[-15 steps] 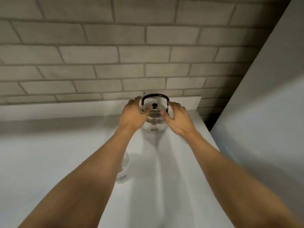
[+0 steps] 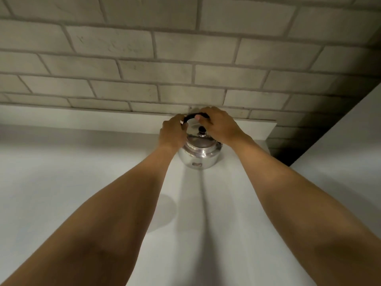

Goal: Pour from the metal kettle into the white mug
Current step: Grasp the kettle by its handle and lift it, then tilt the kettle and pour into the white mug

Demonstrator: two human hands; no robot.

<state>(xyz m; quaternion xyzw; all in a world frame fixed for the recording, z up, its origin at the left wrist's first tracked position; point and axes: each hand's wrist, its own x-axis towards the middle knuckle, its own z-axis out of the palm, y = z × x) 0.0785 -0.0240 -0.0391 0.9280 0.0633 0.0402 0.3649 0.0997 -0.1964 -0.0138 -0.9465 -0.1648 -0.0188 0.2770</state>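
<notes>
— Two hands on it?

— Both. The metal kettle (image 2: pixel 199 155) stands upright at the far edge of the white counter (image 2: pixel 61 182), close under the low white ledge (image 2: pixel 103 120) that runs along the brick wall (image 2: pixel 165 58). My right hand (image 2: pixel 219 125) is curled shut over the top of its black handle (image 2: pixel 190 116), thumb tucked under. My left hand (image 2: pixel 173 132) is closed round the left end of the same handle, against the kettle's shoulder.

— And the lid?

— On, with its black knob (image 2: pixel 201 130) showing between my hands.

— The mug?

— I can't see it; my left forearm (image 2: pixel 123 213) covers that part of the counter. A grey panel (image 2: pixel 340 151) rises on the right.
</notes>
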